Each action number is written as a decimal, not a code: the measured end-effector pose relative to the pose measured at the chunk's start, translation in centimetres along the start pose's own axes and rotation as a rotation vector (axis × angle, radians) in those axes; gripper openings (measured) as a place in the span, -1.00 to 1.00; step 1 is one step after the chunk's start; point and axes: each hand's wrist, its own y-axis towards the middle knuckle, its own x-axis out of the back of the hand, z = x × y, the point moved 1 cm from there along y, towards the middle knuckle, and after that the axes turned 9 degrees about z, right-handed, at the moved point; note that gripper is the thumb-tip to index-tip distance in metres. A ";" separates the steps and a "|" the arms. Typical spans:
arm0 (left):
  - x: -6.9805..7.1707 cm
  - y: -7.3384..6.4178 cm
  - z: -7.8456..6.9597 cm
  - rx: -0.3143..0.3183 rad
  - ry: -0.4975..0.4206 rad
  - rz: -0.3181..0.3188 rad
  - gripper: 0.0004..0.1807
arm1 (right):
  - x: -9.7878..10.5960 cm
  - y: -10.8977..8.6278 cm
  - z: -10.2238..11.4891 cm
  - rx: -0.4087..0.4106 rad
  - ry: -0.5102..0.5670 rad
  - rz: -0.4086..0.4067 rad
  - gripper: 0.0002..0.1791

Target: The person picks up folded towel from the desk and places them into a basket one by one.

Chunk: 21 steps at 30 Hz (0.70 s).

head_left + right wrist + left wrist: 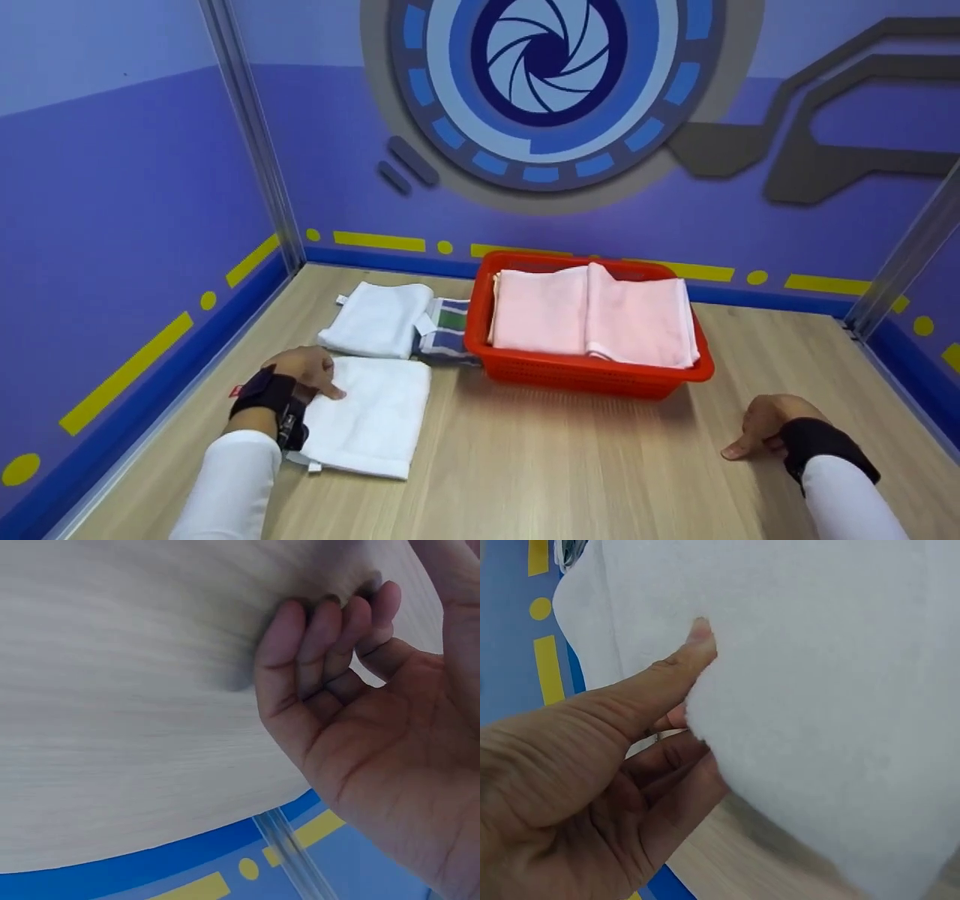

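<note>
A folded white towel [371, 424] lies on the left side of the table. My left hand [304, 369] pinches its left edge, thumb on top and fingers beneath, as the left wrist view shows; there the towel's edge [817, 735] is lifted off the wood. Just behind it lies another folded white towel [375, 319] with small tags. My right hand [776, 424] rests by the table at the right, holding nothing. In the right wrist view its fingers [281, 667] hang loosely curled.
A red plastic basket [592, 379] stands at the back centre, with folded pink towels [544, 311] in it. A striped towel [450, 322] lies between the rear white towel and the basket, partly hidden. Purple-blue walls [337, 172] close off the back and sides.
</note>
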 end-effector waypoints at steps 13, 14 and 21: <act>-2.1 0.3 -1.1 -0.053 -0.097 0.068 -0.59 | -0.8 -0.1 -0.7 0.041 0.056 0.004 -0.41; -2.1 0.4 -1.4 -0.048 -0.072 0.066 -0.59 | -0.8 -0.2 -0.8 0.040 0.060 0.005 -0.42; -2.3 0.8 -3.5 -0.012 -0.026 0.063 -0.58 | -0.6 -0.5 -1.0 0.074 0.105 0.023 -0.44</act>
